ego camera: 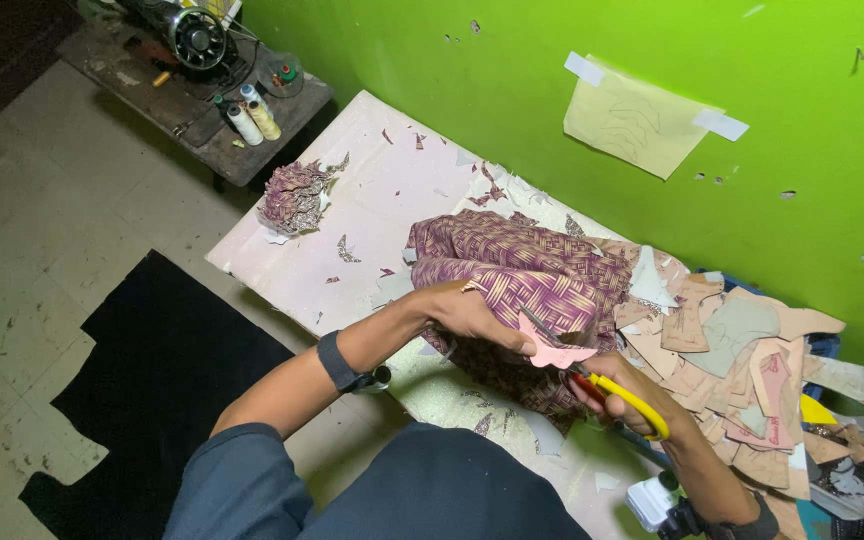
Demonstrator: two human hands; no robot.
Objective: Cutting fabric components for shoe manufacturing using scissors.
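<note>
My left hand point(472, 315) grips the edge of a purple and cream woven-pattern fabric point(522, 275) bunched on the pale pink table point(372, 200). My right hand point(632, 395) holds yellow-handled scissors point(607, 385), whose blades reach up into the fabric edge beside a small pink paper piece point(557, 353). A dark band sits on my left wrist, and a watch on my right wrist.
A heap of tan and pink paper pattern pieces point(742, 370) lies right of the fabric. A small pile of fabric scraps point(295, 195) sits at the table's far left. A sewing machine point(190, 35) and thread cones point(252, 118) stand on a dark bench. A black mat point(152, 390) covers the floor.
</note>
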